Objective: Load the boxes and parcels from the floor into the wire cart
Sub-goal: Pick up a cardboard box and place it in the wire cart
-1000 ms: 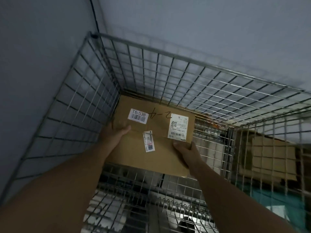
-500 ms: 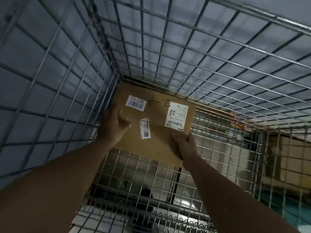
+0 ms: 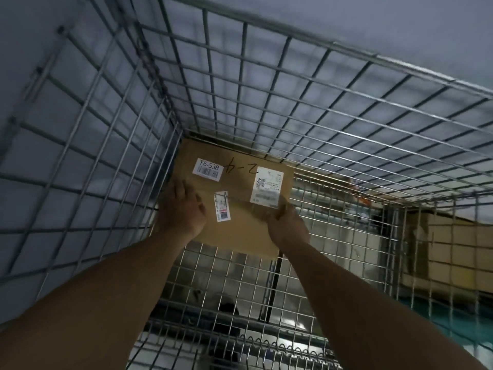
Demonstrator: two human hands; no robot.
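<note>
Head view: looked down into a wire cart [image 3: 330, 46] from above, with both bare forearms reaching in from the near edge.
Cardboard box: a flat brown cardboard box [image 3: 240, 231] lay low in the cart's far left corner, its far and left edges close against the mesh walls.
Box markings: a white T6-538 label [image 3: 207, 170] with a barcode sat far left, black handwriting [image 3: 240, 168] just right of it, a larger white shipping label [image 3: 268, 188] to the right, and a small label [image 3: 222, 209] near the middle.
Left hand: the left hand [image 3: 181, 209] lay palm down on the box's top by its left edge, fingers stretched out flat, gripping nothing.
Right hand: the right hand [image 3: 286, 225] held the box's near right edge, thumb on top just below the shipping label, fingers curled at the side; motion blur hid finer detail.
Cart floor: open wire grid showed nearer than the box.
Surroundings: a grey wall [image 3: 400, 22] stood behind the cart; brown cartons [image 3: 453, 249] and a teal floor [image 3: 453, 316] showed through the right mesh.
</note>
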